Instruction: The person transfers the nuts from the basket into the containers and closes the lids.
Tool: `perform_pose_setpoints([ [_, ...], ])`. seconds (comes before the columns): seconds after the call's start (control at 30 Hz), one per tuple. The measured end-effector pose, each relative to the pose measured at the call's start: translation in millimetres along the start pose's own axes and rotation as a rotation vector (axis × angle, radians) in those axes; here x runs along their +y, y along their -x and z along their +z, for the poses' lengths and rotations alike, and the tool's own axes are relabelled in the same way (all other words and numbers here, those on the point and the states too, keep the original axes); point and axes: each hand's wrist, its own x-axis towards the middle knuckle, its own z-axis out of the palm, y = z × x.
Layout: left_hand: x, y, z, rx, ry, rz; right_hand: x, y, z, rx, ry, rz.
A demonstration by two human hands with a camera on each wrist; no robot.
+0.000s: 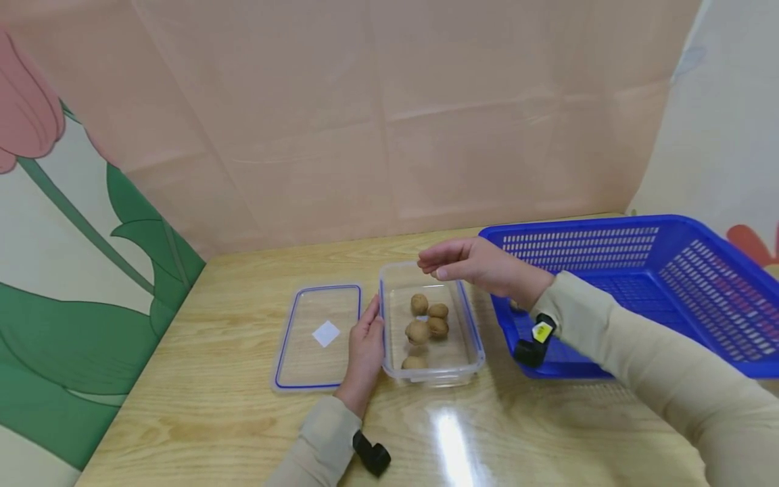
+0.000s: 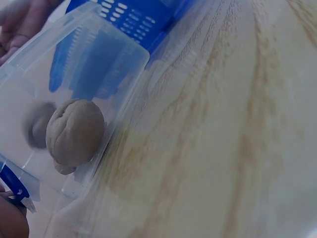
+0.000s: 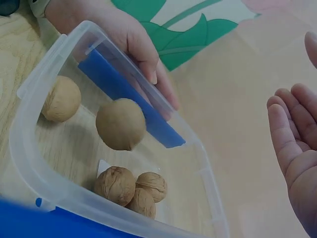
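Note:
A clear plastic container [image 1: 471,338] holds several walnuts [image 1: 419,304]. One walnut [image 3: 121,124] shows apart from the others in the right wrist view and seems to be in the air inside the container. My left hand [image 1: 367,341] presses flat against the container's left wall, fingers stretched along its outside. Above the container's far right corner hovers my right hand [image 1: 481,265], its palm turned inward and nothing in it. The right wrist view shows the right hand's fingers [image 3: 280,131] loosely extended, apart from the container.
A clear lid with a blue seal [image 1: 291,338] and a white label lies left of the container on the wooden table [image 1: 201,392]. To the right stands a large blue plastic basket [image 1: 584,230], a walnut partly visible inside near the right wrist. A pinkish sheet [image 1: 365,135] hangs behind.

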Motion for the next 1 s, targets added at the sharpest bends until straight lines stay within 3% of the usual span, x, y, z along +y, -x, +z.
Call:
perform_pose_setpoints([
  [0.47, -1.6, -1.2, -0.4, -0.002, -0.001, -0.007, -6, 8.9, -5, 0.067, 0.063, 0.005],
  [1.0, -0.8, -0.6, -1.3, -0.003, -0.006, -0.012, 2, 25.8, -29, 0.083, -0.023, -0.11],
])
